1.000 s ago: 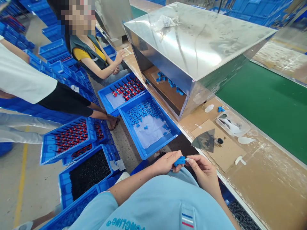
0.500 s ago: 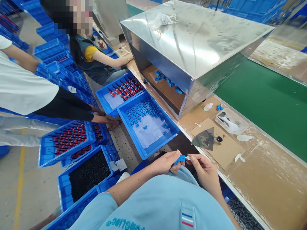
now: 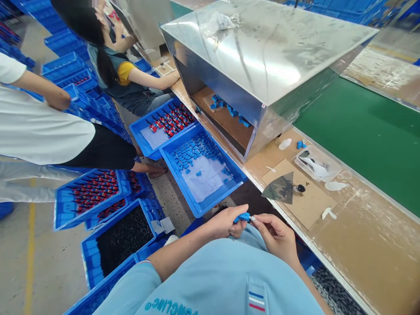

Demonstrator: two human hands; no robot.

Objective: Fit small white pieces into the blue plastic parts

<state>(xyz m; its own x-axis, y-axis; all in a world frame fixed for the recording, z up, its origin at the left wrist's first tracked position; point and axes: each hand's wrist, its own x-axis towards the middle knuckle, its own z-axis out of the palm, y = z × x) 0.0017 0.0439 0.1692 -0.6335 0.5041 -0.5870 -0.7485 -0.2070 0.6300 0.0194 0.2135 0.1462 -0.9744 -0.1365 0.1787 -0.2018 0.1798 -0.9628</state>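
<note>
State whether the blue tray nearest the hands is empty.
Not empty: the blue tray holds rows of small blue parts, with a few more lying on a white plastic sheet.

A grey concrete floor (image 3: 49, 258) with a painted yellow line (image 3: 30, 262) runs past stacked blue plastic crates (image 3: 64, 70). A stainless steel hood (image 3: 262, 57) stands on a long workbench (image 3: 367, 258) beside a green conveyor belt (image 3: 357, 131).

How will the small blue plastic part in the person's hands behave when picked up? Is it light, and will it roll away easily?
The small blue plastic part is probably light and stiff, since the left hand holds it easily in its fingers. It seems unlikely to roll far: the loose parts appear to lie still on the white sheet in the blue tray.
</note>
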